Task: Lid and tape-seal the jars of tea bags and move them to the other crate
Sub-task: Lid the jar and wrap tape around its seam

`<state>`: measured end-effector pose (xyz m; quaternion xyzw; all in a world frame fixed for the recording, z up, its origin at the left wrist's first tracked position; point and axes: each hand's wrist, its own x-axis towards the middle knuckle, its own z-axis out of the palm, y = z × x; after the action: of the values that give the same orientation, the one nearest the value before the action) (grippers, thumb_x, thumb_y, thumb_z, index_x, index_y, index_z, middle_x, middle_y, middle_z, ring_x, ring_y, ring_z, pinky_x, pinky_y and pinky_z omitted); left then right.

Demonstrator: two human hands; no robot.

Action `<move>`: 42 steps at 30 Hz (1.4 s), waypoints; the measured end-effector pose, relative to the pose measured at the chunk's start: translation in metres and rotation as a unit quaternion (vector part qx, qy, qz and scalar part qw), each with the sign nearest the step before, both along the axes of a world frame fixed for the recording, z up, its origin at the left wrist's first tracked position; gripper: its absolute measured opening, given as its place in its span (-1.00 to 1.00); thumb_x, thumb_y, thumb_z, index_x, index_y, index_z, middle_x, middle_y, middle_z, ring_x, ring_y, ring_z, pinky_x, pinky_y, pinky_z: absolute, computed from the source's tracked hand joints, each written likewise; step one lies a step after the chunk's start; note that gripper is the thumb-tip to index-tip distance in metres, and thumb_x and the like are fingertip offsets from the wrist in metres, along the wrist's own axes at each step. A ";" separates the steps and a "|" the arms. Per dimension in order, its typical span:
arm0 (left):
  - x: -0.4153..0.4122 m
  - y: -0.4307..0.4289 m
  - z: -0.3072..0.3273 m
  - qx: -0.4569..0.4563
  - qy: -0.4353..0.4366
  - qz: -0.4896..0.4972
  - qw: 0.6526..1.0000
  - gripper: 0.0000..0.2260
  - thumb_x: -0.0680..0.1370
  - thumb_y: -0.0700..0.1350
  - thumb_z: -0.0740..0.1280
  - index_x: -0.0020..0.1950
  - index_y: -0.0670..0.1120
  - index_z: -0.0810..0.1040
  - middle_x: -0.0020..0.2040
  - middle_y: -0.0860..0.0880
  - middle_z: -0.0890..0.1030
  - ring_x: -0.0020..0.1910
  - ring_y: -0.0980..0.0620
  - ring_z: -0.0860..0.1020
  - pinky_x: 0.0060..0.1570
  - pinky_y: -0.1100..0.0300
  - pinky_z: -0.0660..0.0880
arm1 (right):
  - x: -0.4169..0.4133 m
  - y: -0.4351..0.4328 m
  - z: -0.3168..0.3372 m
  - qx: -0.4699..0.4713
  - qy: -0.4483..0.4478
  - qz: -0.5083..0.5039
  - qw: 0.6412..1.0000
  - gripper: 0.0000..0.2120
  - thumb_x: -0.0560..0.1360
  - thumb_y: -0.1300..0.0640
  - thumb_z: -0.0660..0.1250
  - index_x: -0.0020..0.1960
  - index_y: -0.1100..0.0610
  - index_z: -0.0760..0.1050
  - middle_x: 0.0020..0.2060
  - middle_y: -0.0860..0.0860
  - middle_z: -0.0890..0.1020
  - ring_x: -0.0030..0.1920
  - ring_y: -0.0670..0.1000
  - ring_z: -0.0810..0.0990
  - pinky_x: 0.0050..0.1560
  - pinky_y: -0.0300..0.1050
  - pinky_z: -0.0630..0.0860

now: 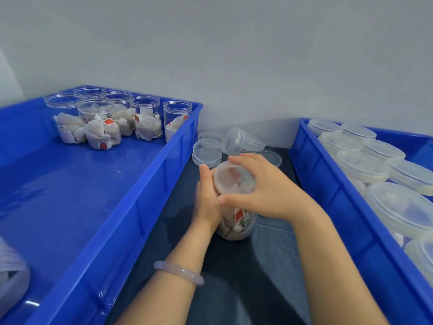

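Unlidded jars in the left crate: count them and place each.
6, at the far end of the left crate. Nearer row, left to right: jar one, jar two, jar three, jar four. Behind: jar five, jar six. More may be hidden.

On the table, between two crates, is a jar of tea bags with a lid on top. Behind it, toward the wall, lie loose lids. Open jars cluster at the far end of the left crate. Lidded jars stand packed in the right crate.
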<state>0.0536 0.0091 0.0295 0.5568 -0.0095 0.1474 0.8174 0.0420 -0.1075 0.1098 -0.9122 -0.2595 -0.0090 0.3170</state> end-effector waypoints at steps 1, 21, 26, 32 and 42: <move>-0.002 0.003 -0.001 0.013 -0.016 -0.026 0.999 -0.28 0.47 0.36 -0.03 0.15 -0.19 0.58 0.11 -0.22 0.63 0.18 -0.15 0.57 0.30 -0.13 0.40 | 0.002 0.002 -0.003 0.024 -0.011 -0.005 1.000 -0.23 0.23 -0.16 0.53 0.39 -0.10 0.35 0.20 -0.28 0.34 0.14 -0.36 0.31 0.05 -0.53 0.24; -0.025 0.004 -0.007 0.250 0.029 0.109 0.962 -0.28 0.12 0.03 0.60 0.19 0.17 0.34 0.00 0.25 0.56 -0.07 0.45 0.51 -0.21 0.55 0.41 | -0.014 0.005 0.018 -0.049 -0.109 -0.118 0.986 -0.68 0.20 -0.27 0.41 -0.12 -0.14 0.58 -0.22 -0.22 0.52 -0.08 -0.10 0.50 -0.13 -0.16 0.46; -0.025 0.009 -0.009 0.290 0.040 -0.008 0.956 -0.29 0.19 -0.11 0.64 0.25 0.02 0.40 0.01 0.23 0.52 -0.04 0.47 0.48 -0.19 0.56 0.39 | 0.000 0.009 0.004 0.055 0.016 -0.033 0.998 -0.32 0.24 -0.14 0.52 0.33 -0.17 0.42 0.37 -0.23 0.32 0.37 -0.25 0.23 0.19 -0.47 0.17; -0.024 0.007 -0.001 0.287 0.007 0.016 0.958 -0.40 0.18 -0.10 0.56 0.17 -0.05 0.46 -0.01 0.06 0.62 -0.06 0.17 0.61 -0.19 0.33 0.54 | 0.002 0.017 -0.007 0.025 -0.039 -0.044 0.998 -0.33 0.21 -0.32 0.39 0.28 -0.10 0.49 0.30 -0.18 0.44 0.35 -0.16 0.32 0.16 -0.29 0.21; -0.020 0.002 0.004 0.309 -0.021 0.047 0.950 -0.65 0.19 0.08 0.39 -0.05 0.09 0.52 -0.22 0.12 0.64 -0.22 0.27 0.61 -0.28 0.28 0.54 | 0.002 0.029 -0.033 0.169 -0.130 -0.120 0.970 -0.44 0.20 -0.17 0.53 0.15 -0.07 0.52 0.09 -0.18 0.47 0.17 -0.14 0.42 0.03 -0.48 0.29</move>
<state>0.0333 0.0116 0.0337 0.7787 -0.0456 0.1876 0.5970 0.0445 -0.0781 0.0765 -0.8609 -0.1818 -0.2096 0.4266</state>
